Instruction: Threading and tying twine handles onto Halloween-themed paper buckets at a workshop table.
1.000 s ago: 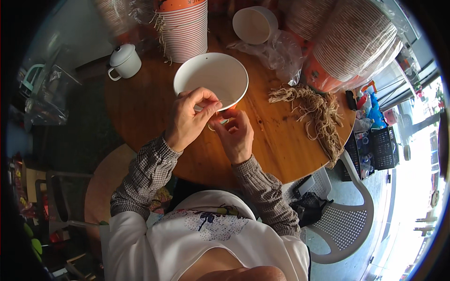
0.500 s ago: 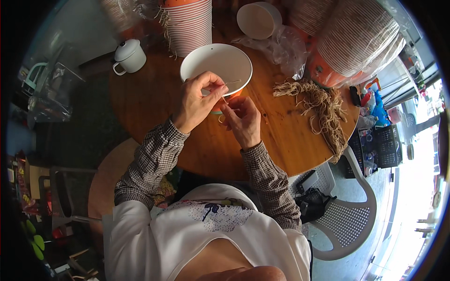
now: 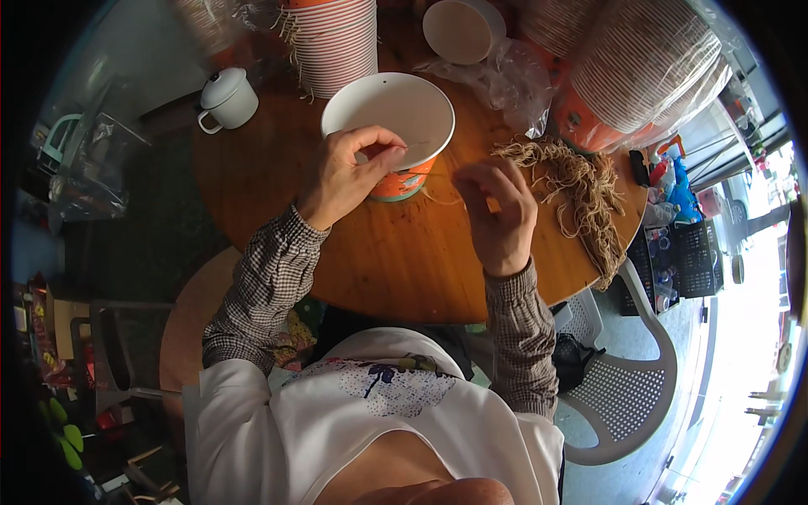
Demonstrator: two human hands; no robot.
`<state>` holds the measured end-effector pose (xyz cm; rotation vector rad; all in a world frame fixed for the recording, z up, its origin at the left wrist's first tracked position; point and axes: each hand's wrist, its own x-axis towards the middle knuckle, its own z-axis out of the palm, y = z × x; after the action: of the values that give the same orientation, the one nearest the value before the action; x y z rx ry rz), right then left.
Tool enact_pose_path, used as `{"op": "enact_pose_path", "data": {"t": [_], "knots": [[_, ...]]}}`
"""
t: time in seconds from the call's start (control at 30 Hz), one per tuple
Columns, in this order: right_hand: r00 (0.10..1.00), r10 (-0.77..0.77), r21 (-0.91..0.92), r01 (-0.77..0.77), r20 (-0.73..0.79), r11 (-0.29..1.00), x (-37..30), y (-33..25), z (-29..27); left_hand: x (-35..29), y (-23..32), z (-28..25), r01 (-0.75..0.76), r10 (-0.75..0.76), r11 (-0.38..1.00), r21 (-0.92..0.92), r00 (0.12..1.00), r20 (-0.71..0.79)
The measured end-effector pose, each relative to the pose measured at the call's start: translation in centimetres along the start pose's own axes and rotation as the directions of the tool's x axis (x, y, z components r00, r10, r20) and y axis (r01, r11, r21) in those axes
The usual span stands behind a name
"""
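A round paper bucket (image 3: pixel 406 179), white inside and orange with a print outside, stands on the table in front of me. My left hand (image 3: pixel 352 168) is at its near rim, thumb and forefinger closed there. A thin beige string (image 3: pixel 439 200) runs through the side of the bucket near these fingers; a short piece shows faintly inside. Right of the bucket, my right hand (image 3: pixel 502 210) is raised with its fingertips pinched on the string's outer part, which is blurred. A loose bundle of the same strings (image 3: pixel 581 198) lies at the table's right side.
A tall stack of paper buckets (image 3: pixel 341 55) stands behind, with strings hanging from its left side. More stacks in clear plastic (image 3: pixel 644 76) are at the back right, near a white tub (image 3: pixel 463 32). A white enamel mug (image 3: pixel 229 99) is at left; a plastic chair (image 3: pixel 627 396) stands right.
My right hand has moved right, away from the bucket, drawing the string out with it. My left hand stays at the rim, its fingers slightly shifted.
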<state>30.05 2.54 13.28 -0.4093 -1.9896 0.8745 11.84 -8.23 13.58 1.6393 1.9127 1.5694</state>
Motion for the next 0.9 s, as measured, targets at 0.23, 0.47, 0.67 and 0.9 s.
{"op": "enact_pose_path", "data": {"t": [0.23, 0.47, 0.67, 0.9], "knots": [[0.991, -0.114, 0.065, 0.109, 0.071, 0.992, 3.6, 0.8, 1.9, -0.2, 0.7, 0.0, 0.03, -0.024, 0.998, -0.052, 0.994, 0.105], [0.992, -0.003, 0.2, -0.023, 0.126, 0.98, 3.0, 2.3, 2.8, 0.0, 1.3, 0.0, 0.029, -0.035, 0.999, 0.037, 0.985, 0.171], [0.99, 0.002, 0.195, -0.03, 0.139, 0.98, 3.2, 2.1, 2.8, 0.0, 1.6, 0.5, 0.048, -0.048, 0.999, 0.003, 0.986, 0.158], [0.989, 0.007, 0.218, -0.039, 0.146, 0.975, 3.0, 2.6, 2.6, 0.1, 1.5, 0.5, 0.064, -0.062, 0.998, -0.006, 0.986, 0.157]]}}
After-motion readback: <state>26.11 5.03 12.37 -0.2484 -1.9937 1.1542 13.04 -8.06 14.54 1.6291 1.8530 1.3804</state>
